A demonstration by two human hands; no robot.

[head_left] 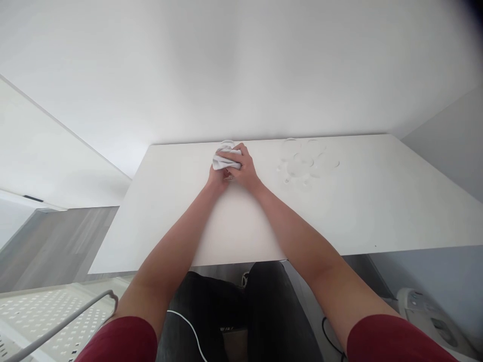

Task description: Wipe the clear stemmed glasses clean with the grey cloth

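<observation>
Both my hands meet near the far edge of a white table (181,221). My right hand (245,168) is closed over a crumpled white cloth (223,159), pressing it against a clear glass (227,145) whose rim shows just beyond the cloth. My left hand (218,177) sits under and beside the cloth, mostly hidden by the right hand; its fingers seem wrapped round the lower part of the glass.
Several clear wine glasses (304,162) stand to the right of my hands, near the wall. A white perforated rack with a grey rail (56,314) is at the lower left. A white device (426,311) lies on the floor at the lower right.
</observation>
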